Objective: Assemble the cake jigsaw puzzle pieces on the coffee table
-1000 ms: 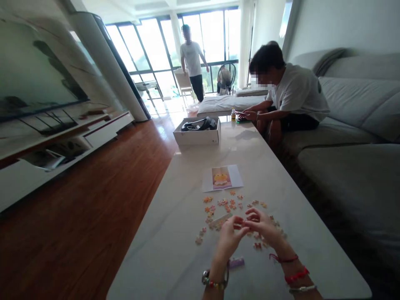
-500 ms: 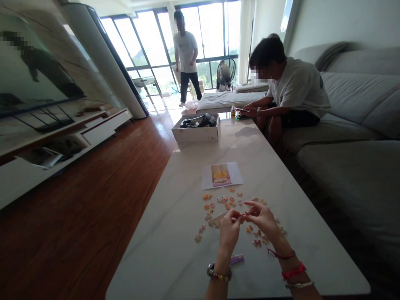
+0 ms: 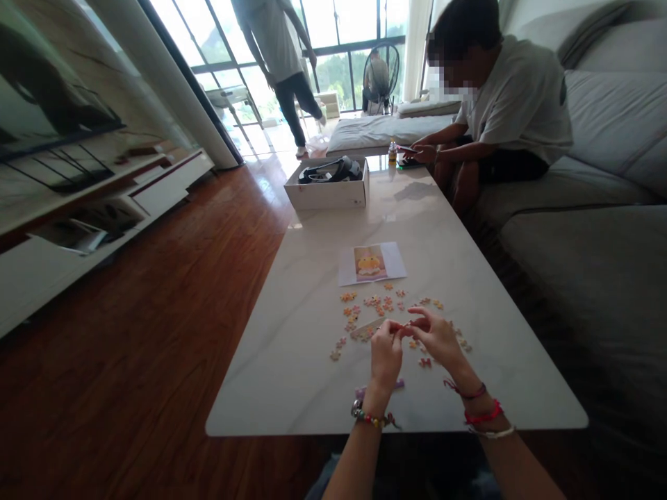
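My left hand [image 3: 387, 351] and my right hand [image 3: 438, 340] meet fingertip to fingertip just over the table. Both are pinched on what looks like a small puzzle piece, mostly hidden by the fingers. Loose puzzle pieces [image 3: 387, 304] in orange, pink and cream lie scattered around them. A pale strip [image 3: 366, 328] shows beside my left fingers; whether they touch it I cannot tell. Beyond the pieces lies a printed sheet [image 3: 396, 261] with a yellow figure on it. Partly behind my left wrist is a purple strip-like object [image 3: 399, 384].
A white box [image 3: 328, 196] holding dark gear stands at the far end of the marble-look table [image 3: 271, 361]. Near it are a small bottle [image 3: 392, 151] and a seated person [image 3: 513, 104] holding a phone. Another person [image 3: 276, 55] is near the windows. A sofa [image 3: 588, 243] runs along the right.
My view has tilted down, so the table's near edge now shows. My hands stay pinched together. The person by the windows has stepped and turned.
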Demonstrator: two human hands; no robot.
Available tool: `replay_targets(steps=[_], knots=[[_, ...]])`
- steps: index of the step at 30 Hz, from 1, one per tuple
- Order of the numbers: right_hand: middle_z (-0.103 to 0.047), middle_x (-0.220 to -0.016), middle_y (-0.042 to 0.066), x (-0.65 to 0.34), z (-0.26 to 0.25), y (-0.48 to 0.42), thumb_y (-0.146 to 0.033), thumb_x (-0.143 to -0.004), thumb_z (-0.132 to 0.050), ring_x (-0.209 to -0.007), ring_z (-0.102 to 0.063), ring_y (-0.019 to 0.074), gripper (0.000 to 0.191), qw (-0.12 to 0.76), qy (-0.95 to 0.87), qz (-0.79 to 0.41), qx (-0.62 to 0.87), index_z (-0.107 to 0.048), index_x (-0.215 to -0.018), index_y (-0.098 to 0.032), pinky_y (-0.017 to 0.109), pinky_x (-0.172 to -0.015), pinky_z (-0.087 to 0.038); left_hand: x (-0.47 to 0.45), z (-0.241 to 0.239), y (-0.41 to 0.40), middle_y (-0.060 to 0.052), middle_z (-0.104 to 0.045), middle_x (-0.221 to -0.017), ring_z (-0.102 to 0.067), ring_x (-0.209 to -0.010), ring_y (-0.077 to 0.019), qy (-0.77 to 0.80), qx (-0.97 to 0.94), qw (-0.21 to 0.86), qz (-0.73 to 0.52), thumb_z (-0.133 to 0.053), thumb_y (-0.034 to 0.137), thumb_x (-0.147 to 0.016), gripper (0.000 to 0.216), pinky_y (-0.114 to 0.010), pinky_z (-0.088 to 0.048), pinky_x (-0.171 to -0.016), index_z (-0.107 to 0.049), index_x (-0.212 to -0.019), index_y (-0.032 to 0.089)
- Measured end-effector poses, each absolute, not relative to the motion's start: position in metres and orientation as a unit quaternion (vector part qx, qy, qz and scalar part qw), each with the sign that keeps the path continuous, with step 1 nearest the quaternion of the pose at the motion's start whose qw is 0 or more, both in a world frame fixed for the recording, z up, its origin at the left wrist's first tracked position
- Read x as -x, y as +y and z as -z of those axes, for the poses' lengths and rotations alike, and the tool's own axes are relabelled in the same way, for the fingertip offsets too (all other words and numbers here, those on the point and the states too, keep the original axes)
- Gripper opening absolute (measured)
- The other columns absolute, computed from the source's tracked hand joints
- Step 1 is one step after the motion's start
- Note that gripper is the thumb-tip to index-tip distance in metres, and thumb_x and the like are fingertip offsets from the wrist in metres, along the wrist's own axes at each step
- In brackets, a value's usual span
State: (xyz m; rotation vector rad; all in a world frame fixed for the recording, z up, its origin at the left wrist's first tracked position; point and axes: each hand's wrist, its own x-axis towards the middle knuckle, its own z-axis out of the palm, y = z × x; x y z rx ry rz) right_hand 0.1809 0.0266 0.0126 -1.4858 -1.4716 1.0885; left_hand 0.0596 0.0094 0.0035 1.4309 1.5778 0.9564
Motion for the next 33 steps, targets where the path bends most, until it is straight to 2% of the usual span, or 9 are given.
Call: replay_targets(steps=[6, 13, 20, 25, 29, 33], knots=[[-0.062, -0.062, -0.001, -0.179, -0.002, 0.003, -0.032, -0.066, -0.060, -0.059, -0.061, 0.0158, 0.028, 0.363, -0.554, -0.497, 0.561, -0.049, -0.088, -0.019, 0.027, -0.053, -0.048, -0.052, 0.000, -0.018, -0.005, -0.064, -0.082, -0.059, -0.076, -0.0153, 0.611, -0.557, 0.417, -0.378, -0.049, 0.028, -0.077, 0.015, -0.029, -0.044, -0.070, -0.055, -0.086, 0.018], [-0.062, -0.063, 0.000, -0.178, 0.002, 0.008, -0.036, -0.061, -0.065, -0.057, -0.060, 0.0152, 0.038, 0.349, -0.519, -0.565, 0.538, -0.046, -0.089, -0.018, 0.023, -0.045, -0.044, -0.050, 0.001, -0.018, -0.004, -0.065, -0.077, -0.061, -0.074, -0.0150, 0.618, -0.537, 0.435, -0.374, -0.051, 0.027, -0.075, 0.020, -0.029, -0.045, -0.070, -0.050, -0.093, 0.018], [-0.064, -0.064, 0.002, -0.183, 0.006, 0.014, -0.040, -0.057, -0.067, -0.061, -0.062, 0.0166, 0.041, 0.359, -0.496, -0.578, 0.539, -0.052, -0.085, -0.016, 0.028, -0.055, -0.049, -0.048, 0.006, -0.003, -0.003, -0.064, -0.075, -0.061, -0.073, -0.0146, 0.609, -0.530, 0.454, -0.376, -0.057, 0.023, -0.071, 0.026, -0.029, -0.046, -0.072, -0.050, -0.095, 0.018], [-0.065, -0.068, 0.004, -0.178, 0.007, 0.010, -0.039, -0.059, -0.066, -0.061, -0.062, 0.0167, 0.041, 0.355, -0.511, -0.562, 0.545, -0.051, -0.089, -0.016, 0.028, -0.055, -0.050, -0.041, 0.007, -0.003, -0.003, -0.065, -0.076, -0.062, -0.073, -0.0142, 0.592, -0.534, 0.476, -0.372, -0.058, 0.028, -0.071, 0.030, -0.028, -0.047, -0.071, -0.051, -0.098, 0.018], [-0.065, -0.066, 0.003, -0.166, 0.011, 0.000, -0.035, -0.060, -0.066, -0.061, -0.062, 0.0158, 0.034, 0.386, -0.505, -0.525, 0.566, -0.051, -0.085, -0.017, 0.028, -0.057, -0.050, -0.037, 0.010, -0.012, -0.001, -0.065, -0.074, -0.062, -0.071, -0.0141, 0.598, -0.533, 0.472, -0.369, -0.055, 0.031, -0.072, 0.032, -0.030, -0.048, -0.072, -0.050, -0.101, 0.018], [-0.064, -0.066, 0.002, -0.162, 0.016, -0.002, -0.036, -0.059, -0.066, -0.060, -0.062, 0.0155, 0.037, 0.413, -0.452, -0.557, 0.561, -0.051, -0.087, -0.016, 0.028, -0.056, -0.051, -0.037, 0.011, -0.013, -0.002, -0.066, -0.076, -0.061, -0.071, -0.0142, 0.601, -0.544, 0.458, -0.366, -0.052, 0.036, -0.074, 0.034, -0.029, -0.047, -0.071, -0.050, -0.102, 0.017]])
